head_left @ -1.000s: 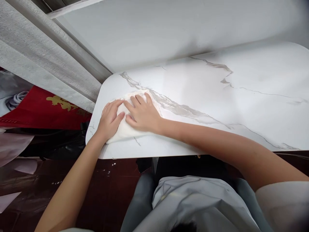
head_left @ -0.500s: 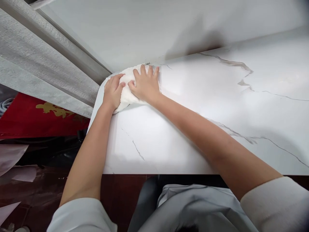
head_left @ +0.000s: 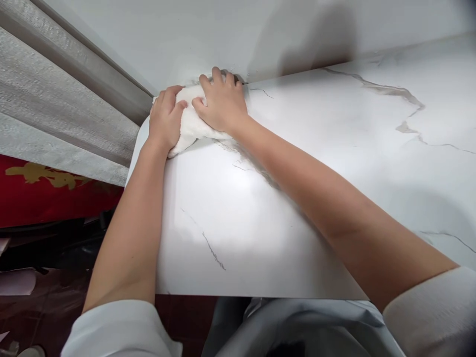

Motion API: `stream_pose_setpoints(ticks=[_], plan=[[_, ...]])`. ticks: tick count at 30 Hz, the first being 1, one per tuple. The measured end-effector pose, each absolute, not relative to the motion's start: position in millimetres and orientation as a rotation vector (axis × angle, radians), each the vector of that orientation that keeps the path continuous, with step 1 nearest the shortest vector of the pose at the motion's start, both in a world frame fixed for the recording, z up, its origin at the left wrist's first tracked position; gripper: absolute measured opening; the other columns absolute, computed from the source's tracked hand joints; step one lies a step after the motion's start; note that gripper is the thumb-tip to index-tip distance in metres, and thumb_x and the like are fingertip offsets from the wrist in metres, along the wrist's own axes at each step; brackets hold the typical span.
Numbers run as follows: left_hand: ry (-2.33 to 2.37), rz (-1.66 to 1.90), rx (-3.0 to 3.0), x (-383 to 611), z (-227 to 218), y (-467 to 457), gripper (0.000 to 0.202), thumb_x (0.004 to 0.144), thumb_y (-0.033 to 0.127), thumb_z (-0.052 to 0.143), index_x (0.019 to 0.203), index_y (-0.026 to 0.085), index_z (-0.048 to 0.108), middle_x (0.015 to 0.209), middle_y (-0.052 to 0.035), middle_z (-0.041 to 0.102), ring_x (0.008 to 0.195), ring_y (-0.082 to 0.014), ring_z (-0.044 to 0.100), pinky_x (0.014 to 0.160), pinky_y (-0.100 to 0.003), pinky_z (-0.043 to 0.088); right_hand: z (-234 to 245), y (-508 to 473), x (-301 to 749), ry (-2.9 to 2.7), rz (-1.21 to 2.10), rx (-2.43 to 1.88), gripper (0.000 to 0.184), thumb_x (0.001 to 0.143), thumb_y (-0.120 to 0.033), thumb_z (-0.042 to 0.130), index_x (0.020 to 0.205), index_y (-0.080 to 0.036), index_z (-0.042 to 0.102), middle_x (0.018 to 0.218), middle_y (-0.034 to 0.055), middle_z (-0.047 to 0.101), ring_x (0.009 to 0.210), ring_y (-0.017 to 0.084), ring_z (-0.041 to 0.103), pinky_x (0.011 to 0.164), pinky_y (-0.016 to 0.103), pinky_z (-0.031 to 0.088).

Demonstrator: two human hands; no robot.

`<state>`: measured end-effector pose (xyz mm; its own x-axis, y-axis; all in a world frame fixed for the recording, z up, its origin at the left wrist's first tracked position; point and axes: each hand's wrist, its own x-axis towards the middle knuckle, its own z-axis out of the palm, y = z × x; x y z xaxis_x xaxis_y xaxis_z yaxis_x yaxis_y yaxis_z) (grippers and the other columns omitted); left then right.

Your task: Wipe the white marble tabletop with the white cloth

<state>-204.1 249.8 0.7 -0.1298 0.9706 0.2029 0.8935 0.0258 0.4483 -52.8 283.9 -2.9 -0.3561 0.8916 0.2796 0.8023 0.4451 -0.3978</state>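
Note:
A white cloth lies bunched on the white marbled table, at its far left corner against the wall. My left hand grips the cloth's left side, with the fingers bent over it and the thumb toward the middle. On the cloth's right part presses my right hand, its fingers somewhat spread and curled at the table's back edge. The thumbs point toward each other with a strip of cloth between them. Part of the cloth is hidden under both hands.
A pale wall runs along the table's back edge. Grey curtains hang close by the left corner. Below them is a red item with a gold pattern. Dark red flooring shows past the table's front edge.
Both hands and the cloth have moved away from me, closer to the wall. My right fingers are more bent now. The view has shifted slightly.

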Motion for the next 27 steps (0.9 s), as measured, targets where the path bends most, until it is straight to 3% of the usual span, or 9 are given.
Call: stream_pose_setpoints(ticks=[6, 11, 15, 20, 27], plan=[[2.133, 0.7, 1.938, -210.4, 0.6, 263.3, 0.041, 0.094, 0.029, 0.039, 0.133, 0.024, 0.048, 0.135, 0.0027, 0.056, 0.131, -0.0203, 0.043, 0.117, -0.042, 0.03, -5.5, 292.2, -61.6, -2.211, 0.201, -1.457, 0.057, 0.086, -0.043, 0.039, 0.135, -0.019, 0.057, 0.138, 0.0107, 0.051, 0.126, 0.036, 0.043, 0.105, 0.055, 0.04], [2.09, 0.717, 1.914, -215.8, 2.4, 268.0, 0.038, 0.096, 0.027, 0.041, 0.133, 0.024, 0.05, 0.135, 0.0011, 0.056, 0.13, -0.0214, 0.045, 0.115, -0.045, 0.033, -5.8, 296.5, -69.4, -2.213, 0.141, -1.511, 0.06, 0.088, -0.049, 0.037, 0.138, -0.021, 0.054, 0.142, 0.01, 0.048, 0.128, 0.037, 0.041, 0.103, 0.055, 0.042], [2.019, 0.748, 1.972, -222.7, 3.4, 269.3, 0.039, 0.096, 0.022, 0.045, 0.135, 0.02, 0.052, 0.134, -0.0011, 0.058, 0.129, -0.0232, 0.048, 0.113, -0.047, 0.035, -5.7, 291.5, -74.1, -2.242, 0.029, -1.549, 0.05, 0.096, -0.04, 0.035, 0.137, -0.018, 0.055, 0.139, 0.0116, 0.05, 0.124, 0.035, 0.045, 0.103, 0.053, 0.04], [1.966, 0.638, 1.995, -240.4, 3.8, 272.7, 0.047, 0.097, 0.024, 0.041, 0.143, 0.021, 0.044, 0.147, -0.002, 0.049, 0.139, -0.0239, 0.039, 0.119, -0.048, 0.027, -2.4, 274.3, -83.2, -2.238, -0.11, -1.54, 0.045, 0.101, -0.034, 0.036, 0.131, -0.009, 0.058, 0.13, 0.0157, 0.056, 0.121, 0.039, 0.049, 0.099, 0.055, 0.04], [2.043, 0.673, 1.953, -267.0, 2.2, 263.0, 0.051, 0.094, 0.023, 0.041, 0.144, 0.019, 0.047, 0.149, -0.0065, 0.049, 0.139, -0.0255, 0.041, 0.117, -0.047, 0.03, -2.0, 273.7, -112.5, -2.211, 0.122, -1.443, 0.048, 0.095, -0.027, 0.032, 0.13, -0.007, 0.057, 0.134, 0.0153, 0.056, 0.131, 0.035, 0.042, 0.103, 0.055, 0.037]])
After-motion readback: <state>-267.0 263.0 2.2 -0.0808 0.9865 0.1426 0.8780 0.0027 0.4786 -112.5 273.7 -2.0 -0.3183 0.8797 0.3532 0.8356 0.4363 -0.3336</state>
